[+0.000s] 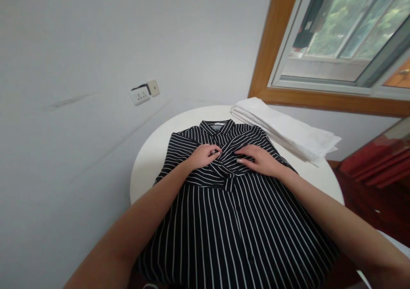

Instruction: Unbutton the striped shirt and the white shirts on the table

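Observation:
A black shirt with white stripes [221, 220] lies front up, its collar [218, 126] at the far end and its lower part toward me. Its sleeves are folded across the chest, and their cuffs meet near the middle. On the left sleeve rests my left hand [205, 155], thumb and fingertips brought together at the cloth near the button line. My right hand [259, 160] lies on the other sleeve, with thumb and fingers apart and the fingertips touching the fabric. The lower hem drops out of sight near the bottom of the view.
The shirt lies on a round white table [144, 169] against a pale wall. A folded stack of white cloth or sheeting [285, 128] is at its back right. Beyond are a wood-framed window [320, 96], a wall socket [140, 95] and red fabric [378, 160] at right.

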Available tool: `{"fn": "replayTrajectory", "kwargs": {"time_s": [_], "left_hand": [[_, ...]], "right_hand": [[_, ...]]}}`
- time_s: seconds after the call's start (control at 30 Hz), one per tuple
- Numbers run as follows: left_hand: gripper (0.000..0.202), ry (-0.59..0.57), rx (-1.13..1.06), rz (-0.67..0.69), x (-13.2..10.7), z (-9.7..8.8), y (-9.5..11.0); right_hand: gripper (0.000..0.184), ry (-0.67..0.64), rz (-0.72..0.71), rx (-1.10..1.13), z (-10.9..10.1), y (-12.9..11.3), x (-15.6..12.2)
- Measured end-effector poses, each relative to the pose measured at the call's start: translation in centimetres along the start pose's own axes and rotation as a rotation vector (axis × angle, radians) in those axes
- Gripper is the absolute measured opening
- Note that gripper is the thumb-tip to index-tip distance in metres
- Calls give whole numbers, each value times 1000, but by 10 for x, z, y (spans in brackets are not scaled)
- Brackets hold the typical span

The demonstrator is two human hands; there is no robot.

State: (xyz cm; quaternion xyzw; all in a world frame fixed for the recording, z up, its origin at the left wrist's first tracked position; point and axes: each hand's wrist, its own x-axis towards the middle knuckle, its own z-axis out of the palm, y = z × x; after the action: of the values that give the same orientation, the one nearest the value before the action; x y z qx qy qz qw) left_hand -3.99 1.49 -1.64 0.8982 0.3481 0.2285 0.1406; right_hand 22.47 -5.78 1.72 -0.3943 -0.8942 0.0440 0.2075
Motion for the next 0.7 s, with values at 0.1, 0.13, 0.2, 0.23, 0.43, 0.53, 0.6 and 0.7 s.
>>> {"fn": "replayTrajectory", "kwargs": {"time_s": [0.1, 0.13, 0.2, 0.23, 0.43, 0.53, 0.6, 0.7], "left_hand": [[29, -5, 7, -5, 0, 0, 0], [29, -12, 5, -7, 0, -1, 0], [31, -20, -19, -1, -1, -3, -1], [33, -21, -43, 1, -3, -5, -2], [35, -79, -196, -60, -10, -14, -8], [34, -81, -215, -49, -10, -17, -3], [33, -76, -225, -39, -10, -19, 2], [30, -98, -222, -18, -10, -22, 8]], "right_hand": [[40, -48, -155, 75, 11, -28, -3], [37, -29, -174, 77, 16, -32, -4], [29, 26, -188, 79, 27, -32, -6], [25, 52, -190, 85, 31, -30, -7], [28, 99, -222, 87, 33, -25, -12], [30, 126, -261, 48, 28, -29, -14], [30, 143, -286, 31, 26, -31, -15], [31, 115, -336, 50, 23, -34, -17]]}}
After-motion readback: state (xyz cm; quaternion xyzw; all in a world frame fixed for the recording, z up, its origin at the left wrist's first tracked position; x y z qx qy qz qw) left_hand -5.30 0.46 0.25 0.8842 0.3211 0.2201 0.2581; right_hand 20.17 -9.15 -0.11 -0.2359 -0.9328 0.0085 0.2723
